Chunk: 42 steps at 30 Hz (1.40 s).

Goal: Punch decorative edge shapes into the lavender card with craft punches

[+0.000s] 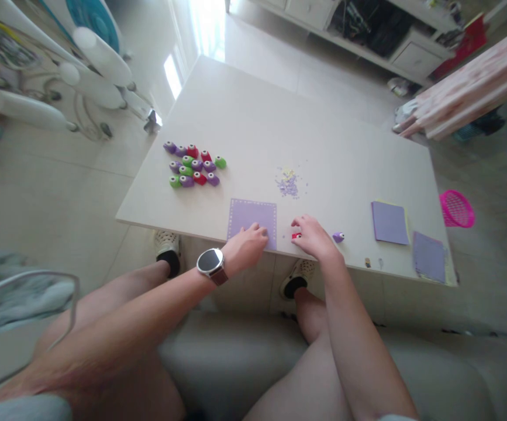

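A purple paper square with small holes along its edges lies at the table's front edge. My left hand rests on its lower part, fingers spread and holding nothing. Right of the paper, my right hand is curled at a small red punch on the table, thumb and fingers around it. A purple punch stands just right of that hand. Beyond the hands is a heap of purple and yellow paper bits. Several red, green and purple punches stand in rows at the left.
On the white table's right side lie a purple paper stack and a punched purple pile, with two small items near the front edge. A pink basket stands beyond the right edge.
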{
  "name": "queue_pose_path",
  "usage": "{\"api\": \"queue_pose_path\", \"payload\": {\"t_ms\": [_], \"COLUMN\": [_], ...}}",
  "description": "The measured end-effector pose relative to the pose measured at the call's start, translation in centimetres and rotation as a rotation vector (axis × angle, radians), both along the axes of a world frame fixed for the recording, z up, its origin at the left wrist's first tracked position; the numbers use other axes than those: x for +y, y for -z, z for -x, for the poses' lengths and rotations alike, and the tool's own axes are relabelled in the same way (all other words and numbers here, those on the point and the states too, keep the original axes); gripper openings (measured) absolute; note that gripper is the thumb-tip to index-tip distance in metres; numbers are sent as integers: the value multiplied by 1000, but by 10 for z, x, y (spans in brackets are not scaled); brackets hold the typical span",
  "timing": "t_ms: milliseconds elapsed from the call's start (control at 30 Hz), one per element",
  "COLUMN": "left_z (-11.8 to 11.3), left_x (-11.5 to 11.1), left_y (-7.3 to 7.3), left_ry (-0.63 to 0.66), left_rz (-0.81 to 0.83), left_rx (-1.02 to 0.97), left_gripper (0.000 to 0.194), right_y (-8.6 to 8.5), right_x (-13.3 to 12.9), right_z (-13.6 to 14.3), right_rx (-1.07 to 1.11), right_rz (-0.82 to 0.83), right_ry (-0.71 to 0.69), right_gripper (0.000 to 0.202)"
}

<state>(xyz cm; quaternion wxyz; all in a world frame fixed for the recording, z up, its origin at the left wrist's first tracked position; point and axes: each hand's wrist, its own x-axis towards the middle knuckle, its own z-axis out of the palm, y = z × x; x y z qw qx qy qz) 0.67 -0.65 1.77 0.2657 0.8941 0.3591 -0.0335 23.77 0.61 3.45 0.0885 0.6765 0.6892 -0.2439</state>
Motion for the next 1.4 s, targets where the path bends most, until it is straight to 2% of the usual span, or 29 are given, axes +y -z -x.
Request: {"api": "queue_pose_path", "payload": {"t_ms": [133,267,433,500,633,700,867,1033,1133,1267,1400], "left_z": [0,-1,-1,-1,-1,-1,-1,-1,-1,-2,-2], "left_x": [0,0,0,0,0,0,0,-1,-1,0,0], "left_y": [1,-3,-6,-7,-7,-7,-6,-5,-8,-11,-12], "left_ry": [-2,-2,1,-4,-11,-11,-10,-11,-3,0,3], "left_rz": [-23,-16,-1,2,7,14,20,6,12,20,20], "left_rx": [-4,14,29,29,19,15,10,15,28,53,51], "left_gripper": [24,27,26,25,25,25,24,25,25,25,24], "right_y": [-8,-17,-12,-7,-3,-4,-6,2,7,11,15], "right_x": [3,3,2,4,8,9,7,4,4,6,9], "right_z": [12,22,19,16,12,11,9,2,-1,-8,-26], "right_rx": [151,162,173,191,205,194,131,13,-5,1,-31], "right_rz": [41,117,155,82,-173,-190,-88,25,47,57,65], "right_ry": [-6,4,21,48,96,117,99,3,-24,-15,59], "right_gripper": [43,44,42,46,52,48,41,30,29,29,28]}}
